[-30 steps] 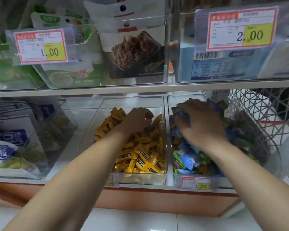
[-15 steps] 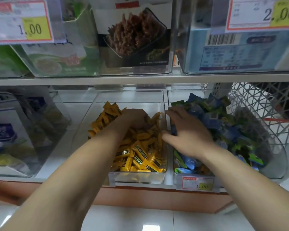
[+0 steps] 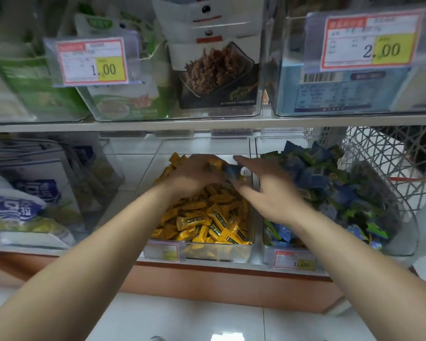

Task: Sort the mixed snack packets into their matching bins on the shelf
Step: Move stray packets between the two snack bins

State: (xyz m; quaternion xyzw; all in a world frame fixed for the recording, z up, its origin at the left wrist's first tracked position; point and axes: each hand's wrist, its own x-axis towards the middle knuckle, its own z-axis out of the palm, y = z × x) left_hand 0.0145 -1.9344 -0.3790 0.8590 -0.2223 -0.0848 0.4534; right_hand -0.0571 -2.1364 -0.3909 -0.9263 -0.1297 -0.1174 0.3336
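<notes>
The left grip pinches a blue packet above the yellow packets in the middle bin. The right grip hovers just beside it, fingers spread, released. Blue and green packets fill the right bin on the shelf.

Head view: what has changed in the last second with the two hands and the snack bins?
The right hand moved left, out of the blue-green bin and over the yellow bin. A blue packet now shows between it and the left hand; who holds it is unclear. The left hand stayed in the yellow bin; bins unmoved.
</notes>
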